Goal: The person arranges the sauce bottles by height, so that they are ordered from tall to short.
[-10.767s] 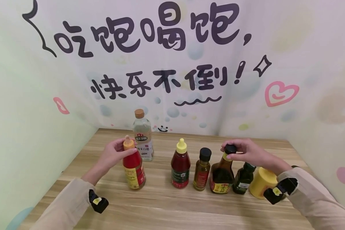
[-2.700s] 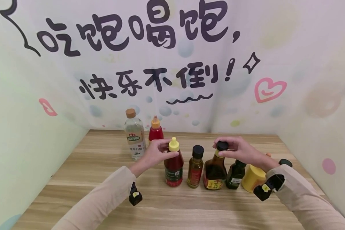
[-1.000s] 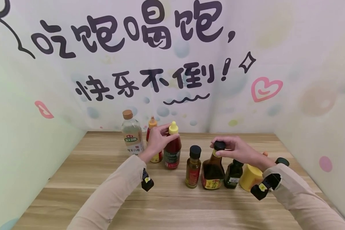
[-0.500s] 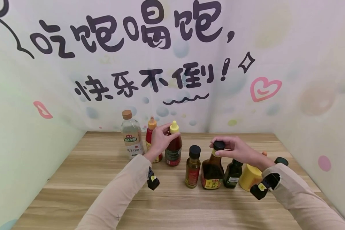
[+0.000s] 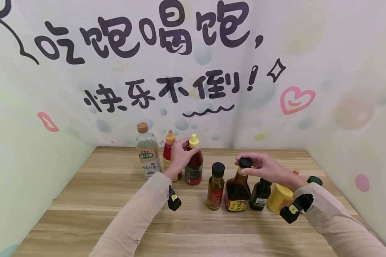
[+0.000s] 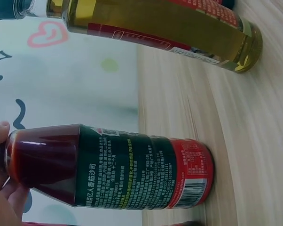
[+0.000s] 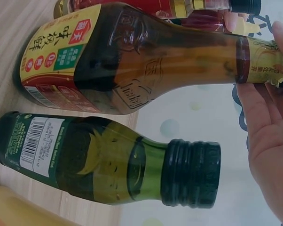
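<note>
In the head view my left hand [image 5: 179, 157] holds a ketchup bottle [image 5: 194, 171] by its neck, just under the yellow nozzle cap. The bottle stands upright at the back, right of a red squeeze bottle [image 5: 167, 153] with an orange cap. Dark red sauce and a green label on the ketchup bottle [image 6: 127, 169] show in the left wrist view. My right hand [image 5: 266, 167] grips the neck of a soy sauce bottle [image 5: 238, 192] below its black cap. The right wrist view has thumb and fingers around the neck of that soy sauce bottle [image 7: 108, 56].
A clear white vinegar bottle [image 5: 149, 151] stands at the back left. In the front row are an oil bottle [image 5: 216, 192] with a black cap, a dark green bottle [image 5: 260, 194] and a yellow container [image 5: 280, 200]. Behind the right wrist shows a dark green cap [image 5: 315, 180].
The red squeeze bottle went back beside the vinegar. My left hand then took the ketchup bottle from the front row and moved it back next to it. My right hand stayed on the soy sauce bottle.
</note>
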Demonstrator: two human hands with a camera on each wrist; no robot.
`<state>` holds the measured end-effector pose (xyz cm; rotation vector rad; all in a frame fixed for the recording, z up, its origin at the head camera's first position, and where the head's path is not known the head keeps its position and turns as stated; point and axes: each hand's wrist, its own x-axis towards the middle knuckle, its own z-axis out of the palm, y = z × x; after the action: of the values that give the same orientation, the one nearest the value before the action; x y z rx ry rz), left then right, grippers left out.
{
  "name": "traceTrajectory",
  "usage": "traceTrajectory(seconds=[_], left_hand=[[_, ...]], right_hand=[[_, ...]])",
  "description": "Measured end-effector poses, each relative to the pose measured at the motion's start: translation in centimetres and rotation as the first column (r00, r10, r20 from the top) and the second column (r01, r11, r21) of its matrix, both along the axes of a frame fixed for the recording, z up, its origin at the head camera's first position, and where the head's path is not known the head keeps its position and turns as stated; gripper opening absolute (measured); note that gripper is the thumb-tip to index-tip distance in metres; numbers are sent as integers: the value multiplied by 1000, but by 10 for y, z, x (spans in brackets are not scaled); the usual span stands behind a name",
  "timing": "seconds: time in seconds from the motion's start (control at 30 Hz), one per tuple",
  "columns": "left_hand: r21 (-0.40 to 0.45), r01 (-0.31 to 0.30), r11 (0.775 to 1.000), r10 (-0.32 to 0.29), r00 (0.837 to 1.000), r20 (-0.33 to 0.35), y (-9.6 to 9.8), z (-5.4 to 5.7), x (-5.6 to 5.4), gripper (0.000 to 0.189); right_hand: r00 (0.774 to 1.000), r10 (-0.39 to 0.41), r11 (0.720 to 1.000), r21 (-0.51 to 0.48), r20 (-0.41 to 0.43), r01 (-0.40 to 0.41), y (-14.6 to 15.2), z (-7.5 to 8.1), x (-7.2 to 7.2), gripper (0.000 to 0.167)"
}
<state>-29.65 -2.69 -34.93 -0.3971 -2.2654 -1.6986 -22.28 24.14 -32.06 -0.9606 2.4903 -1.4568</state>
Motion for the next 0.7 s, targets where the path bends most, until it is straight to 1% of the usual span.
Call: traceTrajectory(seconds=[0.1,0.27,0.5,0.7], left_hand=[[0,9,1000,-9,999,38,1,2,-2,49],[-13,44,999,-42,995,95,0,2,-5,51],[-58,77,995,-71,993,94,-3,4,-8,51],[-169,95,981,-85,994,68,-5,7,-4,52]], right_hand=[[1000,0,1000,0,4,0,0,0,0,31],[1000,7,1000,-4,5,-7,1,-1,0,31],[1000,-7,1000,3,9,7,0,0,1,32],[1000,-12,1000,-3,7,12,-1,0,1,32]])
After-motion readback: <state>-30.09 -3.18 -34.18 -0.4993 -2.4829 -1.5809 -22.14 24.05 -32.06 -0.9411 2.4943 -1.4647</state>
